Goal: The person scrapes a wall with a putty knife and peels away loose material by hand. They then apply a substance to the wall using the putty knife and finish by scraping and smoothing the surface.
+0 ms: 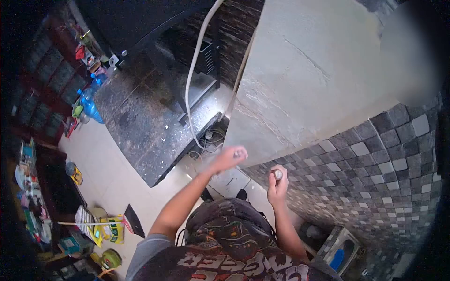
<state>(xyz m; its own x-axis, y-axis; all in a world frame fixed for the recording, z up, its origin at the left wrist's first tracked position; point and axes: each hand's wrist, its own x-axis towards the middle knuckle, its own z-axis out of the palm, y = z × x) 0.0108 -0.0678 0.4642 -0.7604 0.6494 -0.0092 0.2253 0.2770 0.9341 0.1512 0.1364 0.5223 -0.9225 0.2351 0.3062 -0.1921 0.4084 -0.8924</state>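
My left hand [229,159] is closed and slightly blurred, held out over the floor near the foot of the plastered wall. A small greyish bit shows at its curled fingers, and I cannot tell what it is. To its right, my right hand [278,186] is closed around a small pale thing with a rounded end [278,174], which pokes out at the top of the fist. Behind both hands rises a smooth grey plastered wall [300,89] with rough streaks. Small grey mosaic tiles [361,173] cover the wall beside my right hand.
A dark stained slab [136,126] stands at the left, with a white cable [190,89] hanging over it. Tangled wires [213,136] lie at its corner. Blue bottles [91,107], a yellow bag [112,230] and a dark-bladed broom or dustpan [134,220] sit on the pale floor [108,164].
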